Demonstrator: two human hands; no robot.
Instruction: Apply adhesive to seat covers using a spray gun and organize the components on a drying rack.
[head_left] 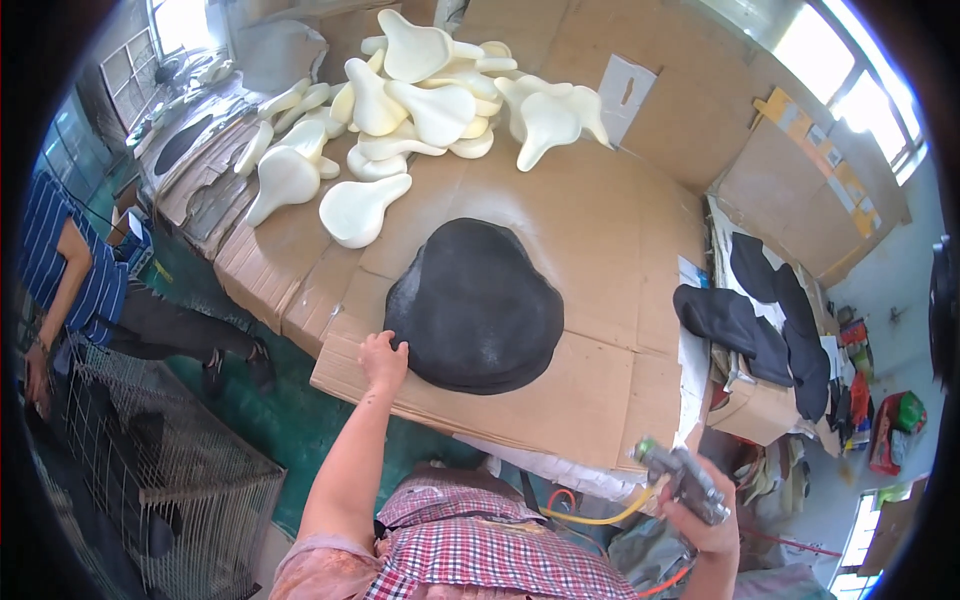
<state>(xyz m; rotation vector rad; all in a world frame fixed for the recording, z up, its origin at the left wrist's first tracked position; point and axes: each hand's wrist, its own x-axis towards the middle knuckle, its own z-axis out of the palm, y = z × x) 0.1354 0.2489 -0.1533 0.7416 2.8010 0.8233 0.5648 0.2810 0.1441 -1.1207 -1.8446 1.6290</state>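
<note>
While the right hand [705, 520] grips a grey metal spray gun [683, 480], the open left hand [383, 360] touches the stacked black saddle-shaped covers' [475, 305] near-left edge.

Cream saddle-shaped foam pieces [420, 90], wire cage [165, 480], seated person [90, 280]

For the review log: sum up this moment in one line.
left hand: touching edge of black cover stack | right hand: holding spray gun | cardboard table

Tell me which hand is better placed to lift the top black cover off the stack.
Left, probably. The left hand already rests at the edge of the black cover stack, while the right hand grips a spray gun off the cardboard table.
</note>
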